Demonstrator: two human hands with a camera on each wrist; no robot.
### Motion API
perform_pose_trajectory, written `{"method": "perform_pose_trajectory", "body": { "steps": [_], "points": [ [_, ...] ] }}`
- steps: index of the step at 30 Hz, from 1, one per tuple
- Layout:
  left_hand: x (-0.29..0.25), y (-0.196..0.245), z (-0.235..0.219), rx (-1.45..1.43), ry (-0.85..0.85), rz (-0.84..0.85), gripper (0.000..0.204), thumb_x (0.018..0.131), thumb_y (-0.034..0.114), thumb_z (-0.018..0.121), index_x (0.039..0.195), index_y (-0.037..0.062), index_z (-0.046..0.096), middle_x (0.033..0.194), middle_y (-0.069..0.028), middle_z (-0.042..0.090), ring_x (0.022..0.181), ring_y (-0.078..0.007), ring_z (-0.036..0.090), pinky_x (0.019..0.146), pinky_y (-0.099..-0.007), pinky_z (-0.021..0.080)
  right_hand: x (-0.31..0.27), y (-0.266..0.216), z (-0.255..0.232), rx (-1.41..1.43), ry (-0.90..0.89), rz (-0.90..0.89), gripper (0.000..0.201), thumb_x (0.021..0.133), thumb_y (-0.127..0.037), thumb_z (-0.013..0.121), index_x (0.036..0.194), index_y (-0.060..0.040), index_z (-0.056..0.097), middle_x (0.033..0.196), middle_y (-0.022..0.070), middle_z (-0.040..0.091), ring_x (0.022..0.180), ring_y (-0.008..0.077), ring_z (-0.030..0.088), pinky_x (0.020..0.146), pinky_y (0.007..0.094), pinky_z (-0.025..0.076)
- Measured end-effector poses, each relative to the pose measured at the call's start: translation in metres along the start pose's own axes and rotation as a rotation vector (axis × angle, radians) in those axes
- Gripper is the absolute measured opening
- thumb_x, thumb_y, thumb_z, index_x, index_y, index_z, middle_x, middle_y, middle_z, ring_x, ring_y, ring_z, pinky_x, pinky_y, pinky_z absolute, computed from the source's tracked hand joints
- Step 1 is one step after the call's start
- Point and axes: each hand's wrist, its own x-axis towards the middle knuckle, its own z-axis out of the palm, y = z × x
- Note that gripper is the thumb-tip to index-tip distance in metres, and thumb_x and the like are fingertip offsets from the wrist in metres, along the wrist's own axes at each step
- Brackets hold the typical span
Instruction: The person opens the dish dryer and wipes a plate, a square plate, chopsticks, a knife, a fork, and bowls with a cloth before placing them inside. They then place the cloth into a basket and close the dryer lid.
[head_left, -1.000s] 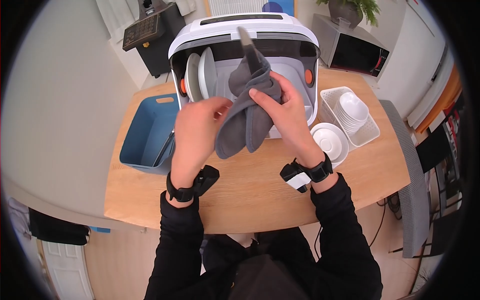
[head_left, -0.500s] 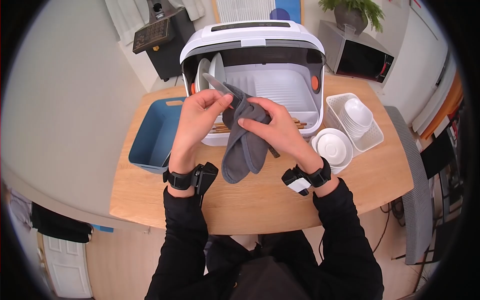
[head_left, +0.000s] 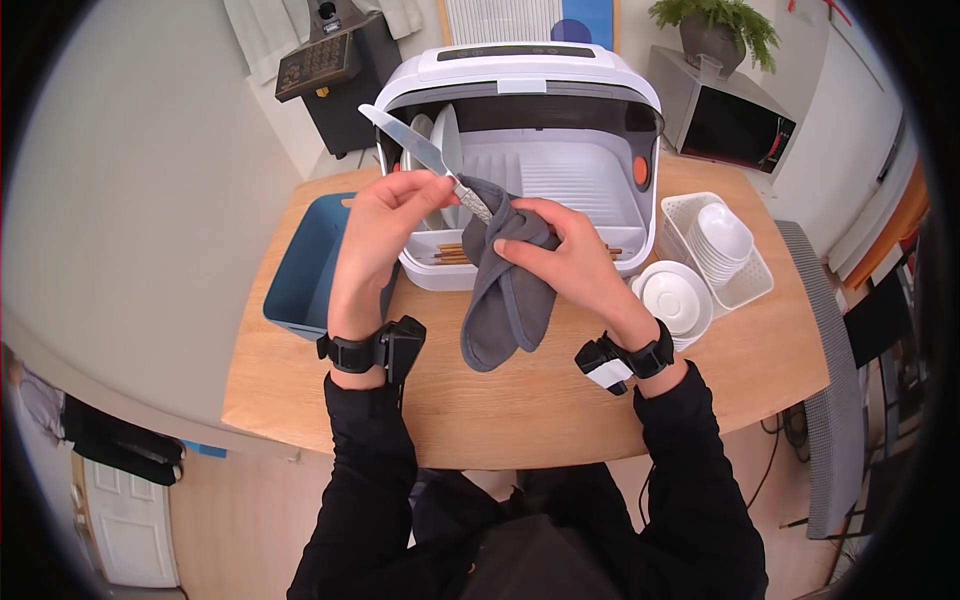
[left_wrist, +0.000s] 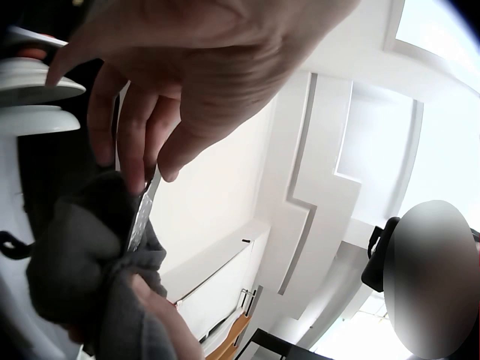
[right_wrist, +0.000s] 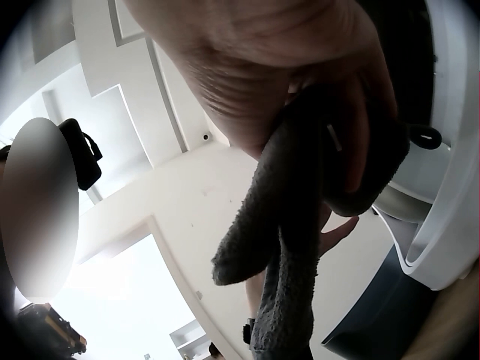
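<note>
In the head view a table knife (head_left: pixel 412 142) with a shiny blade and patterned handle points up and to the left. My left hand (head_left: pixel 375 235) pinches it where blade meets handle. The lower handle disappears into a grey cloth (head_left: pixel 508 305), which my right hand (head_left: pixel 572 265) grips, thumb on the near side. Two loose ends of the cloth hang over the table. From the left wrist, the patterned handle (left_wrist: pixel 139 217) shows between my fingertips and the bunched cloth. The cloth (right_wrist: pixel 289 247) hides much of my right fingers in the right wrist view.
Behind the hands stands an open white dish cabinet (head_left: pixel 652 215) with upright plates (head_left: pixel 447 140) and chopsticks (head_left: pixel 453 252). A blue bin (head_left: pixel 300 270) is at left. At right are saucers (head_left: pixel 675 300) and a white basket (head_left: pixel 748 290) of stacked bowls (head_left: pixel 722 235). A microwave (head_left: pixel 735 125) stands behind.
My left hand has taken hold of the knife, which now tilts left with its patterned handle showing out of the cloth. The right hand has kept hold of the cloth and come lower.
</note>
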Motion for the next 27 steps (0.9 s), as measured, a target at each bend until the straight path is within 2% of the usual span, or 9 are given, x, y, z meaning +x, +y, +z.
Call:
{"method": "perform_pose_trajectory", "body": {
  "steps": [5, 11, 14, 17, 20, 21, 22, 24, 27],
  "points": [
    [0.002, -0.01, 0.011, -0.059, -0.053, 0.025, 0.022, 0.095, 0.021, 0.062, 0.091, 0.0008, 0.068, 0.087, -0.0049, 0.071, 0.082, -0.01, 0.062, 0.081, -0.0237, 0.045, 0.001, -0.002, -0.006, -0.118, -0.078, 0.003, 0.048, 0.078, -0.023, 0.074, 0.114, 0.0059, 0.061, 0.096, 0.0114, 0.068, 0.086, 0.0162, 0.063, 0.078, 0.0294, 0.05],
    [0.006, -0.014, 0.012, -0.211, 0.183, 0.113, 0.023, 0.098, 0.022, 0.058, 0.093, 0.0006, 0.065, 0.084, -0.0056, 0.069, 0.08, -0.0107, 0.062, 0.08, -0.0246, 0.046, 0.0, -0.016, -0.05, -0.269, -0.158, -0.002, 0.049, 0.077, -0.024, 0.076, 0.114, 0.0034, 0.062, 0.099, 0.0107, 0.067, 0.088, 0.0158, 0.062, 0.08, 0.0287, 0.049],
    [0.007, -0.011, 0.011, -0.02, 0.296, 0.186, 0.023, 0.098, 0.02, 0.057, 0.098, -0.0017, 0.064, 0.082, -0.0047, 0.067, 0.076, -0.0108, 0.062, 0.074, -0.0253, 0.047, -0.007, -0.025, -0.074, -0.321, -0.037, -0.015, 0.047, 0.077, -0.023, 0.077, 0.114, 0.0018, 0.063, 0.101, 0.0104, 0.067, 0.089, 0.0153, 0.062, 0.08, 0.0289, 0.049],
    [-0.001, -0.013, 0.02, 0.151, 0.127, 0.162, 0.024, 0.098, 0.018, 0.056, 0.104, -0.0032, 0.064, 0.08, -0.0036, 0.066, 0.073, -0.0095, 0.061, 0.066, -0.0269, 0.047, -0.011, -0.035, -0.08, -0.262, 0.237, -0.138, 0.047, 0.078, -0.021, 0.078, 0.116, -0.0001, 0.062, 0.102, 0.0099, 0.067, 0.089, 0.0153, 0.062, 0.08, 0.0293, 0.05],
    [-0.013, -0.015, 0.04, 0.528, 0.163, 0.247, 0.017, 0.095, 0.011, 0.057, 0.106, 0.0018, 0.066, 0.081, -0.0099, 0.065, 0.069, -0.02, 0.061, 0.062, -0.0305, 0.047, -0.017, -0.05, -0.062, -0.213, 0.521, -0.39, 0.048, 0.078, -0.017, 0.077, 0.121, -0.0055, 0.059, 0.103, 0.0091, 0.067, 0.09, 0.02, 0.064, 0.086, 0.0323, 0.05],
    [-0.016, -0.017, 0.045, 0.674, 0.189, 0.302, 0.016, 0.094, 0.01, 0.058, 0.105, 0.0031, 0.067, 0.082, -0.0114, 0.065, 0.069, -0.0229, 0.061, 0.062, -0.0312, 0.047, -0.02, -0.055, -0.06, -0.4, 0.494, -0.499, 0.049, 0.077, -0.016, 0.077, 0.122, -0.0078, 0.06, 0.102, 0.0088, 0.067, 0.091, 0.0227, 0.064, 0.089, 0.0356, 0.048],
    [-0.019, -0.018, 0.048, 0.798, 0.23, 0.511, 0.013, 0.091, 0.009, 0.059, 0.1, 0.0041, 0.067, 0.08, -0.0137, 0.06, 0.067, -0.0303, 0.058, 0.06, -0.0341, 0.047, -0.023, -0.059, -0.059, -0.59, 0.46, -0.604, 0.05, 0.076, -0.015, 0.077, 0.122, -0.01, 0.06, 0.101, 0.0085, 0.067, 0.092, 0.0254, 0.063, 0.092, 0.0389, 0.047],
    [-0.028, -0.014, 0.051, 0.986, 0.147, 0.538, 0.01, 0.087, 0.007, 0.061, 0.095, 0.0048, 0.067, 0.079, -0.0107, 0.058, 0.069, -0.0281, 0.058, 0.066, -0.0355, 0.047, -0.024, -0.058, -0.057, -0.947, 0.364, -0.756, 0.053, 0.07, -0.014, 0.077, 0.121, -0.0176, 0.061, 0.094, 0.0069, 0.064, 0.097, 0.0325, 0.061, 0.104, 0.0511, 0.038],
    [-0.042, -0.004, 0.055, 1.263, 0.119, 0.719, 0.011, 0.08, 0.005, 0.062, 0.089, 0.0077, 0.067, 0.08, -0.0059, 0.055, 0.075, -0.0242, 0.057, 0.076, -0.0374, 0.044, -0.024, -0.044, -0.047, -1.042, 0.105, -0.767, 0.054, 0.068, -0.014, 0.078, 0.12, -0.019, 0.06, 0.088, 0.0063, 0.062, 0.099, 0.03, 0.062, 0.108, 0.0537, 0.033]
  ]
}}
